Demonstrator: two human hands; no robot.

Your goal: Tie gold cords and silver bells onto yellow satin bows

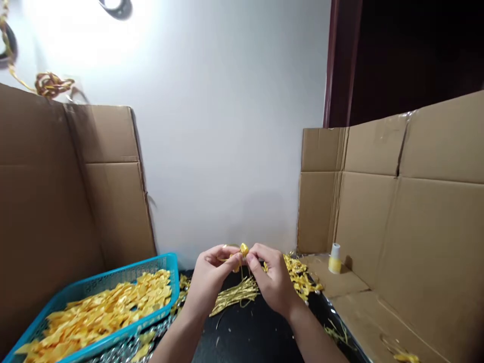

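Between the fingertips of both hands is a small yellow satin ribbon piece (244, 248), folded into a bud-like shape. My left hand (216, 263) pinches it from the left, with a thin gold strand looping by its fingers. From the right, my right hand (267, 267) pinches the same piece, thumb and forefinger together. Below the hands a bundle of gold strands (235, 295) lies on the black tabletop (245, 338). The fingers partly hide the held piece, so its exact form is unclear.
At left stands a blue plastic basket (174, 275) full of yellow ribbon pieces (113, 307). More yellow pieces (300, 277) lie behind my right hand. A white-and-yellow spool (335, 258) stands at right. Cardboard panels (434, 242) flank both sides, and a white wall (227, 151) rises behind.
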